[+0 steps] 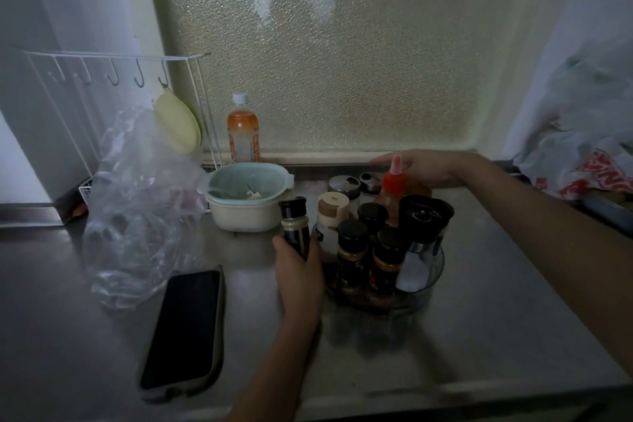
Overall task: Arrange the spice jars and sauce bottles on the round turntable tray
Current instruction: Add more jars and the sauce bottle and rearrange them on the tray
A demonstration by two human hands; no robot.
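The round clear turntable tray (416, 300) stands on the steel counter and holds several black-capped spice jars (351, 255), a tall black-topped grinder (423, 233), a beige-lidded jar (332, 212) and a red-capped sauce bottle (394, 186). Two steel-lidded shakers (344, 185) sit at the tray's back. My left hand (298, 276) grips a dark sauce bottle with a black cap (295, 228) at the tray's left edge; whether it rests on the tray is unclear. My right hand (423, 169) reaches behind the tray, fingers spread flat, holding nothing that I can see.
A black phone (185, 327) lies front left. A crumpled clear plastic bag (137, 202) sits left, a mint and cream bowl (245, 195) behind the tray's left, an orange drink bottle (243, 133) by the window, a white wire rack (113, 85) far left, plastic bags (589, 154) at right.
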